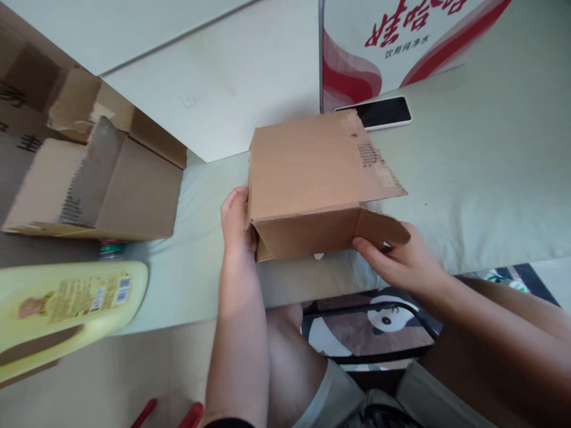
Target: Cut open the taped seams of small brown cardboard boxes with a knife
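Note:
A brown cardboard box (307,163) is held tilted in front of me, its right end open with flaps sticking out. My left hand (236,217) is closed on the box's left end, with the fingertips partly hidden behind the cardboard. My right hand (395,255) grips a side flap (379,227) at the open right end, the thumb lying along the near side. Torn edges and dark printed lines show on the top flap. What the box holds, if anything, is out of sight.
Behind the box a phone (388,113) lies by a red-and-white carton (401,47). To the left are another open cardboard box (134,190) and a yellow jug (75,297). A panda-print bag (370,327) is below the bench edge; red handles (191,416) show at the bottom.

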`<action>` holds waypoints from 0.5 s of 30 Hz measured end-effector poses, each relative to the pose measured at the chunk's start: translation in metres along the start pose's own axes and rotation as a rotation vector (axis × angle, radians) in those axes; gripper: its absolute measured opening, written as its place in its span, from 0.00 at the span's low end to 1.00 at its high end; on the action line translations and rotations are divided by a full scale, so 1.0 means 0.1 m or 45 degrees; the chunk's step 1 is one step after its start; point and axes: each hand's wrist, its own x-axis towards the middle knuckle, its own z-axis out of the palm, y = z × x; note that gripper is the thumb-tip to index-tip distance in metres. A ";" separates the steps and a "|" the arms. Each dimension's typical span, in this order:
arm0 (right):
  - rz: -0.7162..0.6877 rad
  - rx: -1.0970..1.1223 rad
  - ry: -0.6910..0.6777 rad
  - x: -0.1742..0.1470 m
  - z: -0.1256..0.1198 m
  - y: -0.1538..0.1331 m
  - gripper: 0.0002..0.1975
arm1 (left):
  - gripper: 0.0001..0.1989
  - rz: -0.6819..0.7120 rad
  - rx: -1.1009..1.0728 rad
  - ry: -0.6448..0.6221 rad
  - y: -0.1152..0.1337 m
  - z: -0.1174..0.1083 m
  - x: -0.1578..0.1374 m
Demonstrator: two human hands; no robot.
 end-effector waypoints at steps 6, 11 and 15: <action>-0.010 -0.014 0.018 0.00 -0.01 0.00 0.12 | 0.12 -0.010 -0.026 0.008 0.03 0.02 -0.02; 0.043 -0.003 -0.001 0.02 -0.02 -0.01 0.13 | 0.13 -0.014 -0.058 0.005 0.06 0.03 -0.04; 0.070 0.031 -0.009 0.03 -0.02 -0.02 0.13 | 0.13 0.060 -0.083 -0.008 0.03 -0.02 0.01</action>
